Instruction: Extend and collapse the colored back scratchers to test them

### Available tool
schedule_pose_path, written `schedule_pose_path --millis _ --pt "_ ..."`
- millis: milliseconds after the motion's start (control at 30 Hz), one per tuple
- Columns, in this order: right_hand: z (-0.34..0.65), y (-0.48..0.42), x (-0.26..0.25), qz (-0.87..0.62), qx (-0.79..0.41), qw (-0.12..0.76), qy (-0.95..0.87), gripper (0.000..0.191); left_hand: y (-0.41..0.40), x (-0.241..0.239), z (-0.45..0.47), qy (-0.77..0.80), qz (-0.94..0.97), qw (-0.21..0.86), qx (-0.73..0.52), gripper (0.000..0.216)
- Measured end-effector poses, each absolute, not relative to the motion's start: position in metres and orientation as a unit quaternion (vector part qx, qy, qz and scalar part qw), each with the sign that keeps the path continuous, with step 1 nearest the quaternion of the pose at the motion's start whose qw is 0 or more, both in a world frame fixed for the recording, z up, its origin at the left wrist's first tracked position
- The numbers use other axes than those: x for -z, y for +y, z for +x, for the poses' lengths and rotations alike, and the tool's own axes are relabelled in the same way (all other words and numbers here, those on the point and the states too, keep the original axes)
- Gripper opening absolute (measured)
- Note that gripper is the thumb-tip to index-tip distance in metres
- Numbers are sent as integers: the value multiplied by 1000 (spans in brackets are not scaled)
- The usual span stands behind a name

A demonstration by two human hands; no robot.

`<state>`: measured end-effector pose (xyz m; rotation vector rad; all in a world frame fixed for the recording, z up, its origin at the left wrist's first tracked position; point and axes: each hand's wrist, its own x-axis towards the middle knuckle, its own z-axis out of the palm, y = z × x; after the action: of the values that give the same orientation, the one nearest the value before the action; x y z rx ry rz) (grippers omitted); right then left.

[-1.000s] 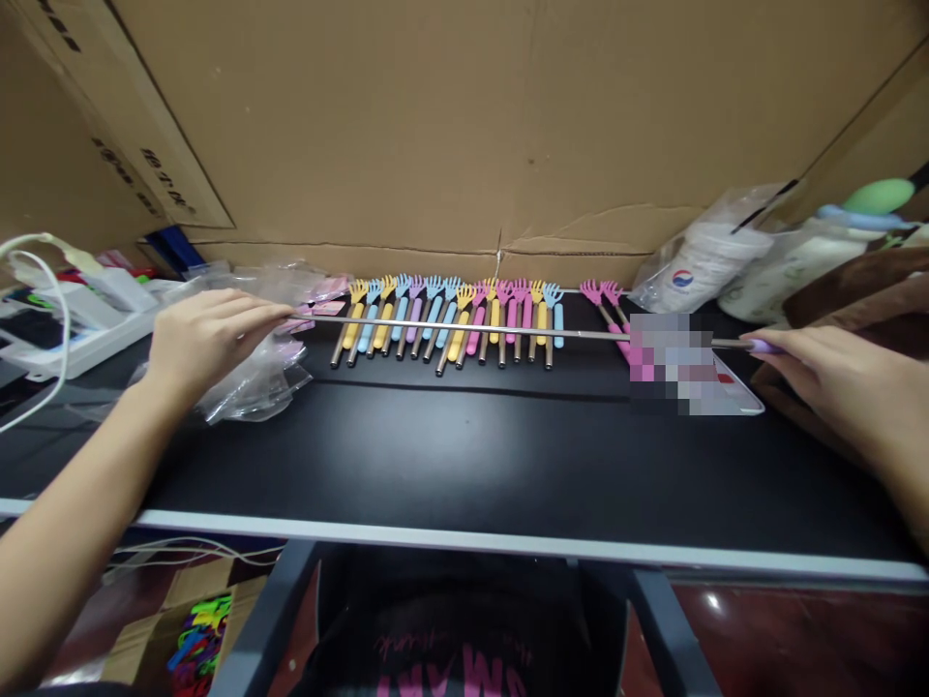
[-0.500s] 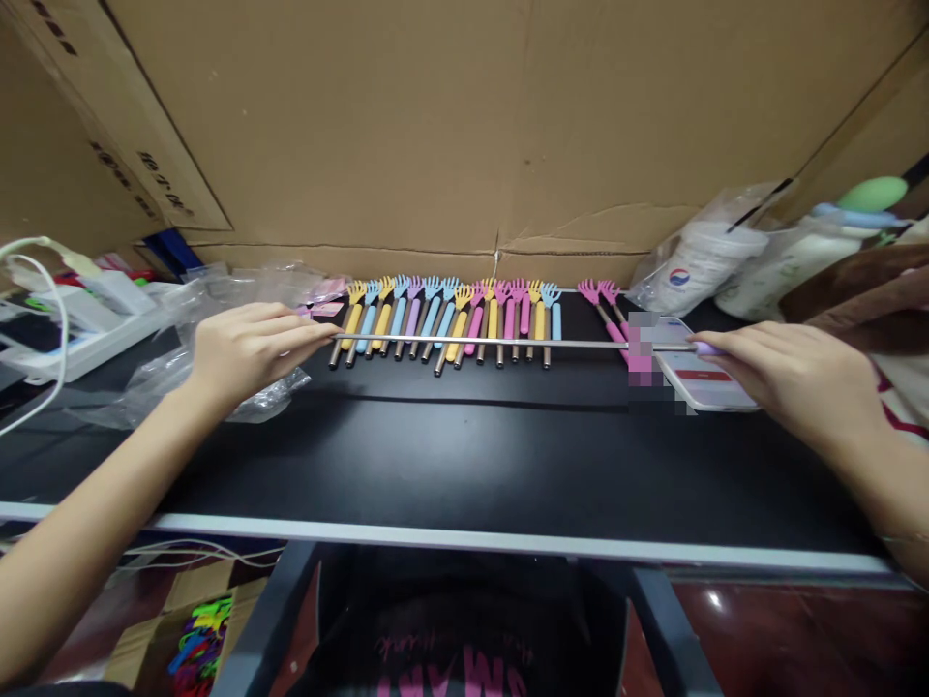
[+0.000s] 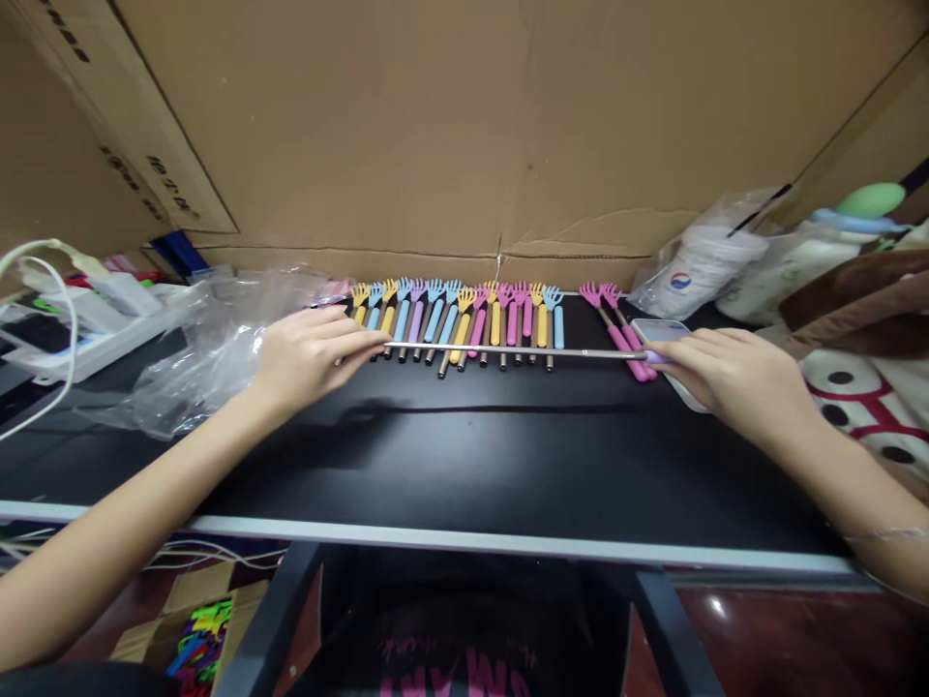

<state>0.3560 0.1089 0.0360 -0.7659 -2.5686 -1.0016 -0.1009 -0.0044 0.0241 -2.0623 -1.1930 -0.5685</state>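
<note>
Two bare hands hold a thin metal rod with a purple handle point(image 3: 655, 358) level above a black surface point(image 3: 464, 465), lengthwise to a row of back scratchers point(image 3: 462, 331) in yellow, blue, pink and purple. The purple-handled rod point(image 3: 523, 351) hangs on the near side of the row, seeming to cross its lower ends from this viewpoint; its shadow falls separately, farther toward the viewer.

The left hand point(image 3: 319, 353) is in front of the row's left end, its grip pinched around the rod's left end and hiding whatever is at the tip. The right hand point(image 3: 733, 378) is beyond the row's right end, its grip closed on the handle with thumb and fingers.

What has changed over the last second is the gap: both hands have come inward, and the bare metal between them is clearly shorter. This suggests a telescoping shaft being pushed into itself. The job looks well under way but unfinished, since the exposed shaft is much longer than those in the row.

Right of the row, and apart from it, two pink scratchers point(image 3: 620, 341) lie slanted, with a phone point(image 3: 660, 329) just beyond them, partly hidden by the right hand. Left of the row are crumpled clear plastic bags point(image 3: 218, 329); behind it stands a cardboard wall point(image 3: 464, 126).
</note>
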Motion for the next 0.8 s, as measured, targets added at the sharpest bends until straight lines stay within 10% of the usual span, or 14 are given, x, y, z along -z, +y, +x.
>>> schedule_pose_path --millis 800 --pt "318 99 -28 -244 156 241 -926 25 3 -18 -52 -434 -829 245 253 29"
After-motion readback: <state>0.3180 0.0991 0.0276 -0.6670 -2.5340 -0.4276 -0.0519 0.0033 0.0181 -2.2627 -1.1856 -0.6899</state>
